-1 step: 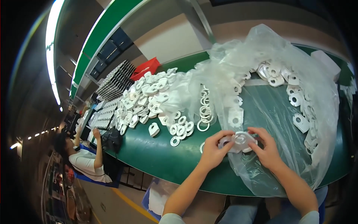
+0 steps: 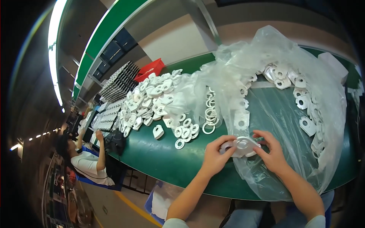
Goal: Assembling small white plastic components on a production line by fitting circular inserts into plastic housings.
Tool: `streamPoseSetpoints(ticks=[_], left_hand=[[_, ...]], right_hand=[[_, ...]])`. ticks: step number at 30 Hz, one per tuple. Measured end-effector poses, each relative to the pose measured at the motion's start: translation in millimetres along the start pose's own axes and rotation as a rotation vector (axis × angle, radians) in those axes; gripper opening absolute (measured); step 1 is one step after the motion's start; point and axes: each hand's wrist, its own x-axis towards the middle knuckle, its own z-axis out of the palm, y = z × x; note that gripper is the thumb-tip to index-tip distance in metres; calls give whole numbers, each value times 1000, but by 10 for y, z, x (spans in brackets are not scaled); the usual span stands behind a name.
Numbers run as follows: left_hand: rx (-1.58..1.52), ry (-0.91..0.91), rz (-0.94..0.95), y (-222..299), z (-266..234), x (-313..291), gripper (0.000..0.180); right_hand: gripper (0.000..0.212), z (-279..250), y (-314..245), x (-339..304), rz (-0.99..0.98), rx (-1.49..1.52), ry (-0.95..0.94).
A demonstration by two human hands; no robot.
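Hands meet low in the head view, just above the near edge of the green table [image 2: 159,159]. The left hand [image 2: 216,155] is curled, its fingers closed on the left side of a flat white plastic part [image 2: 242,146], thumb on top. The right hand [image 2: 272,152] pinches the same part from the right, fingertips bent in over its rim. The part has a round hole near its middle and may be two pieces pressed together; the glare makes that hard to tell. It sits over the lower fold of a large clear plastic bag [image 2: 266,83] that spreads across the right half of the table.

Through the bag show more white tab-shaped parts [image 2: 302,102], strung along its far and right sides. To the left of the bag, on bare table, lies a loose heap of white parts [image 2: 152,98], with a cluster of small white rings [image 2: 186,133] just nearer and a few thin larger rings [image 2: 210,117] at the bag's edge. Behind the heap stand a red bin [image 2: 152,68] and a dark ribbed tray [image 2: 119,79].

Far left, another person in a white shirt [image 2: 89,163] sits at the same table, arms raised to it.
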Motion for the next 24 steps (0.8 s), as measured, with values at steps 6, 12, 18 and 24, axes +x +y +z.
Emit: streamPoseSetpoints(ticks=[6, 12, 18, 24], left_hand=[[-345, 905, 71, -500, -1115, -584, 34], [-181, 1219, -8, -1328, -2562, -818, 36], [875, 1065, 121, -1325, -2818, -284, 56], [845, 651, 71, -1275, -2449, -88, 31]], right_hand=[[41, -70, 36, -22, 7, -95, 29], [38, -28, 54, -11, 25, -91, 58], [39, -59, 23, -31, 39, -69, 75], [38, -10, 77, -19, 54, -51, 65]])
